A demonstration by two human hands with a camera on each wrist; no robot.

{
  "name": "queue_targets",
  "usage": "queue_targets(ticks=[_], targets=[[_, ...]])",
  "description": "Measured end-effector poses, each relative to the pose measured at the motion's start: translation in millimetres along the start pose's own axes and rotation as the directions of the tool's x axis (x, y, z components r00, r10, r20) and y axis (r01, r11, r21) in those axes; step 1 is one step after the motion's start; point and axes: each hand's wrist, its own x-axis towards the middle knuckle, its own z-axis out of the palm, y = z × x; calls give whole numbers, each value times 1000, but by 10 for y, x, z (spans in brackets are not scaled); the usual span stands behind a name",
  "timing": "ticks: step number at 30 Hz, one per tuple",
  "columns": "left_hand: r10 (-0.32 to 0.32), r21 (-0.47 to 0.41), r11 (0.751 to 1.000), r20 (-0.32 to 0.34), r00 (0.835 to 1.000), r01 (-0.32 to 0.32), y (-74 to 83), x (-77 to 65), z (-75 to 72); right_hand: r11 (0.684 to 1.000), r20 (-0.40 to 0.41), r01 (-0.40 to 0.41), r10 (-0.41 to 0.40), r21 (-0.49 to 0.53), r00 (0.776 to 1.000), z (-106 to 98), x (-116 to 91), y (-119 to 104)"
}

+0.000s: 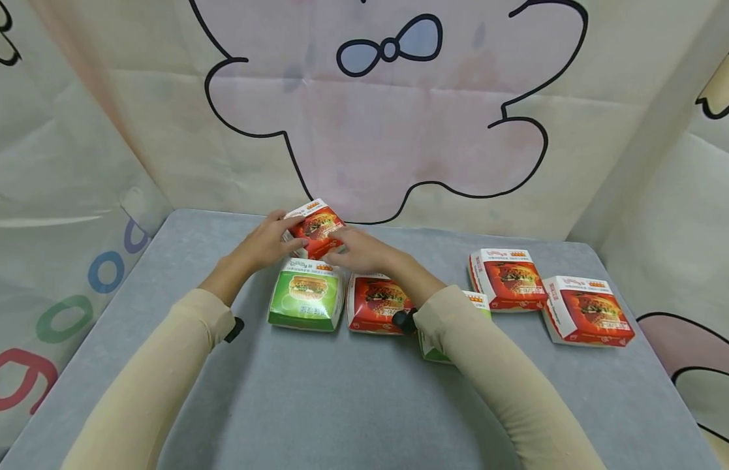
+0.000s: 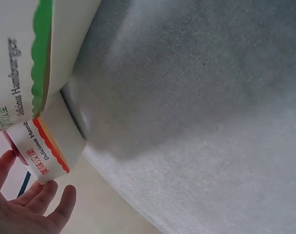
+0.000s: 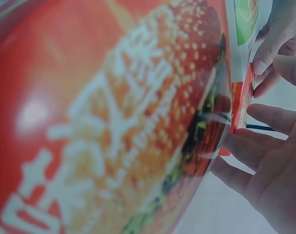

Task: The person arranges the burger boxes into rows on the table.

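Observation:
Both my hands are at a red hamburger box at the table's back edge, its lid printed with a burger. My left hand grips its left side, with fingers at the far corner and thumb near the front. The right hand holds the right side and covers part of the lid. Just in front sits a green hamburger box. Beside that, a second red hamburger box lies under my right wrist and looms large in the right wrist view. Another green box is mostly hidden by the right sleeve.
Two more red hamburger boxes, one farther back and one to its right, sit close together on the right. A grey cloth covers the table. Printed fabric walls rise behind it and at both sides.

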Motion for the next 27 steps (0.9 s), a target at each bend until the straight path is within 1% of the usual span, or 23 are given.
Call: queue_targets(ticks=[5, 11, 13, 20, 27], targets=[[18, 16, 1000, -13, 1000, -18, 5, 3, 4, 999, 30, 3, -2, -45, 1000, 3, 10, -14], [8, 35, 999, -12, 1000, -7, 31, 13, 14, 997, 62, 30, -26, -74, 998, 0, 13, -24], [14, 36, 999, -16, 1000, -13, 38, 11, 18, 996, 68, 32, -26, -87, 997, -2, 10, -22], [47, 15, 999, -29, 998, -47, 41, 7, 30, 992, 65, 26, -18, -122, 998, -14, 12, -10], [46, -8, 999, -18, 999, -46, 36, -3, 15, 991, 61, 33, -25, -132, 998, -13, 21, 12]])
